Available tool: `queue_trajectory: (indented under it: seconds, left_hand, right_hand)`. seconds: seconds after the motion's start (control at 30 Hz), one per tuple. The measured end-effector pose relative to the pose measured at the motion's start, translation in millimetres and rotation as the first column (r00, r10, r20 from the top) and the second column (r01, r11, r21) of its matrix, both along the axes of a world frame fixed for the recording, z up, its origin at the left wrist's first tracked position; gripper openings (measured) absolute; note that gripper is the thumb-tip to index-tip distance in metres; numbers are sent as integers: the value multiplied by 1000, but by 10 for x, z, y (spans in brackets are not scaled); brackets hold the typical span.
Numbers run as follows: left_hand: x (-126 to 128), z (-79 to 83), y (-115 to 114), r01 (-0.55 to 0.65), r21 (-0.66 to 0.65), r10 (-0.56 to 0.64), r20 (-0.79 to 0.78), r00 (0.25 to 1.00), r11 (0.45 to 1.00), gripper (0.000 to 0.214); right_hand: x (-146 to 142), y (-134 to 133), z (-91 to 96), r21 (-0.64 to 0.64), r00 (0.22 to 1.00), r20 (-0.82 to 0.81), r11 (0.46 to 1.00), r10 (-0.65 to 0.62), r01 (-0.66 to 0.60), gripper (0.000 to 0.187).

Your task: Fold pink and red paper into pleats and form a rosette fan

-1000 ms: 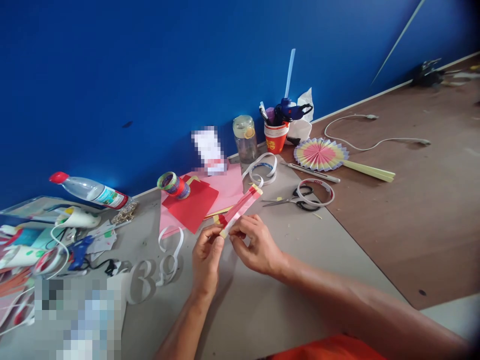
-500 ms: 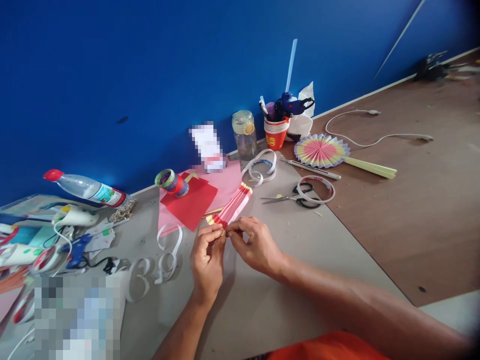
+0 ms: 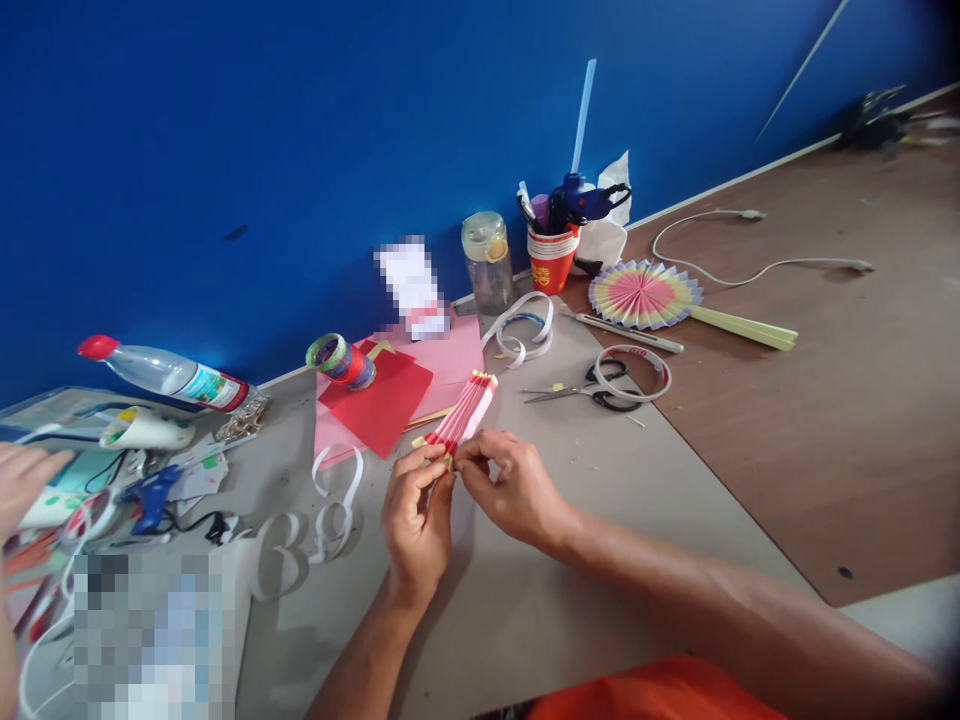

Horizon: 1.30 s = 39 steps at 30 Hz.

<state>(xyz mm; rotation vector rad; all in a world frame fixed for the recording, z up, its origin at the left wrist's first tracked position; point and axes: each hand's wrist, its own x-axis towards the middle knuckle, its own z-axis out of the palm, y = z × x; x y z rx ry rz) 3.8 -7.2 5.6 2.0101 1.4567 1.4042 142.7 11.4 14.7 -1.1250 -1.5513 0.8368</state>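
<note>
A pleated paper strip (image 3: 468, 412), pink and red with cream edges, slants away from me over the grey mat (image 3: 540, 600). My left hand (image 3: 416, 520) is closed on its near end, thumb and fingers pinching the folds. My right hand (image 3: 517, 490) is closed at the same end, its fingertips pressed together at the strip's edge. The fingers hide the near tip of the folds. Just beyond lie red paper (image 3: 394, 400) and pink paper (image 3: 461, 350). To the right are black-handled scissors (image 3: 559, 393) and a tape roll (image 3: 660, 375).
A finished round paper fan (image 3: 645, 295), a utility knife (image 3: 630, 330) and a red paper cup (image 3: 551, 265) stand or lie towards the blue wall. Leftward are curled white strips (image 3: 349, 495), a bottle (image 3: 172, 375) and a blue glue gun (image 3: 154, 495). Another person's hand (image 3: 26, 480) reaches in at the left edge.
Another person's hand has come into view at the left edge. My hands keep their hold on the pleated strip, whose far folds look slightly closer together. The view has shifted slightly.
</note>
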Motion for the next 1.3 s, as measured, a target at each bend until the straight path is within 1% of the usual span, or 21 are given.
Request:
queue_trajectory:
  seconds: [0.1, 0.17, 0.23, 0.3, 0.37, 0.43, 0.5, 0.57, 0.7, 0.8, 0.87, 1.03, 1.13, 1.23, 1.3]
  left_hand:
    - [17, -7, 5, -13, -40, 16, 54, 998, 999, 7]
    - [17, -16, 4, -6, -43, 9, 65, 998, 999, 7]
    - [10, -23, -2, -2, -30, 3, 44, 999, 1000, 8]
    - [2, -26, -11, -6, -12, 6, 1, 1000, 1000, 10]
    - [-2, -28, -19, -7, -1, 7, -34, 999, 1000, 12]
    - [-2, -32, -26, -4, 7, 4, -49, 999, 1000, 13]
    - [0, -39, -30, -4, 6, 5, -54, 999, 1000, 14]
    - [6, -48, -33, -9, -8, 9, -47, 999, 1000, 13]
    - [17, -63, -29, -26, -49, 28, 31, 999, 998, 9]
    - [18, -69, -26, -25, -72, 30, 64, 997, 997, 7]
    - [14, -67, -29, -27, -66, 30, 48, 998, 997, 8]
    - [11, -31, -48, -20, -3, 19, -53, 998, 1000, 14]
    - [19, -9, -55, -7, 42, 11, -92, 996, 999, 16]
    - [30, -9, -54, 4, 28, -1, -78, 997, 1000, 14]
    - [36, -22, -53, 1, -12, -1, -29, 1000, 1000, 11]
  right_hand:
    - [1, -2, -1, 29, 999, 43, 999, -19, 18, 13]
    - [0, -3, -7, 53, 996, 86, 998, -21, 17, 14]
    - [3, 1, -18, 91, 991, 131, 996, -16, 4, 13]
    - [10, 10, -33, 159, 984, 177, 987, -20, -8, 13]
    - [16, 21, -49, 232, 974, 224, 973, -41, -12, 14]
    - [16, 30, -66, 277, 965, 255, 961, -63, -11, 16]
    - [9, 35, -82, 280, 962, 266, 960, -67, -10, 15]
    - [-2, 38, -93, 251, 965, 257, 968, -54, -12, 14]
    - [-15, 42, -90, 179, 976, 213, 984, -34, -5, 14]
    - [-11, 37, -76, 168, 982, 189, 986, -22, -10, 15]
    - [-5, 31, -67, 179, 982, 187, 984, -18, -16, 14]
    - [13, 28, -40, 286, 972, 226, 958, -66, -1, 14]
    - [23, 43, -23, 311, 963, 260, 950, -74, -11, 14]
    - [25, 59, -23, 313, 955, 284, 950, -80, -13, 13]
    - [23, 64, -29, 312, 956, 282, 950, -85, -8, 12]
